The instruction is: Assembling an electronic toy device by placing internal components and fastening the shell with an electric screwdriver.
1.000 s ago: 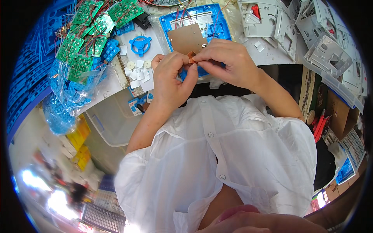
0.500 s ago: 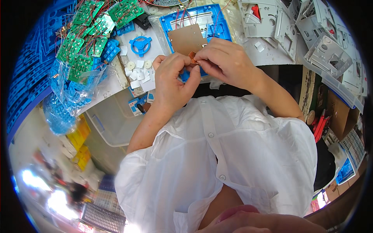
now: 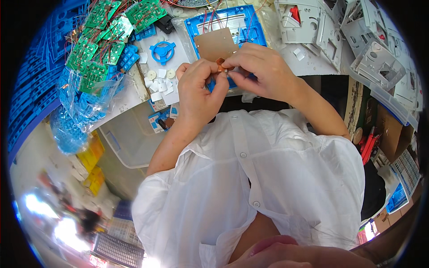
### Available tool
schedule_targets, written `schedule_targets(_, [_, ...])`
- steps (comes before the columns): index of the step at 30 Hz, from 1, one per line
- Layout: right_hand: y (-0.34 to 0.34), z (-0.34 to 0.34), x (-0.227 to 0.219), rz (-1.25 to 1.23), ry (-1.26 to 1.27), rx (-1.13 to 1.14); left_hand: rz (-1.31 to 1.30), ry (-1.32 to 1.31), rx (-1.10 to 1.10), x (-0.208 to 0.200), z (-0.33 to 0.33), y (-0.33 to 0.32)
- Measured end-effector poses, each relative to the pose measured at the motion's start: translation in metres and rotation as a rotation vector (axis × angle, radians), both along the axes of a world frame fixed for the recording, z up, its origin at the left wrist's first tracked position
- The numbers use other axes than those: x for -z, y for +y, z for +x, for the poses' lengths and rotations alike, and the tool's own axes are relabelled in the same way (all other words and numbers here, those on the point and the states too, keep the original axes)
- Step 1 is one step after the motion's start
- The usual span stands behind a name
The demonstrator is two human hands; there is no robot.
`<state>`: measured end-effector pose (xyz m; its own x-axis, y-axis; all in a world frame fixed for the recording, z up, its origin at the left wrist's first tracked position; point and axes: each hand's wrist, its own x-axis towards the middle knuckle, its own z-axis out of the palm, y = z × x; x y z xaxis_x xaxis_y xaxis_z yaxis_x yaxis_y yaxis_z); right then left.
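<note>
Between the fingertips of both hands is a small, shiny orange-brown folded piece (image 3: pixel 220 63), perhaps a thin film strip; its exact kind is unclear. My left hand (image 3: pixel 199 89) pinches it from the left with thumb and forefinger. From the right, my right hand (image 3: pixel 266 73) pinches at its lower edge, with a tiny pale bit showing at the fingertips. Just beyond the hands, a flat brown board (image 3: pixel 214 43) lies over a blue plastic housing (image 3: pixel 256 33) with red wires. My fingers partly hide the housing's near side.
Green circuit boards (image 3: pixel 94 78) are heaped at the left beside blue plastic parts. A blue ring (image 3: pixel 162 52) and small white pieces (image 3: pixel 156 86) lie near my left hand. White plastic housings (image 3: pixel 308 27) are stacked at the right. A clear bin (image 3: pixel 129 140) sits below the table's edge.
My left thumb has shifted slightly up and left, and the fingertips have drawn closer around the orange-brown piece. A tiny pale bit now shows between them. Everything else stays in place.
</note>
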<state>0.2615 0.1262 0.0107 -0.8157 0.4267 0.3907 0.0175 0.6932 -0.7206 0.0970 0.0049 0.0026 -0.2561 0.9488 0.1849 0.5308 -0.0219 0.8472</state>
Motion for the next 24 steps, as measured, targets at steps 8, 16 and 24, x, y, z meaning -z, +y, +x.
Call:
schedule_targets(8, [0.009, 0.001, -0.005, 0.187, -0.056, -0.040, -0.016, 0.123, 0.067, -0.008, -0.003, 0.001])
schedule_targets(16, [0.008, -0.001, 0.000, 0.123, 0.056, -0.028, -0.020, 0.208, 0.068, -0.010, -0.013, 0.006])
schedule_targets(24, [0.005, -0.005, 0.005, 0.261, 0.028, -0.019, -0.301, -0.360, -0.014, -0.014, -0.014, 0.002])
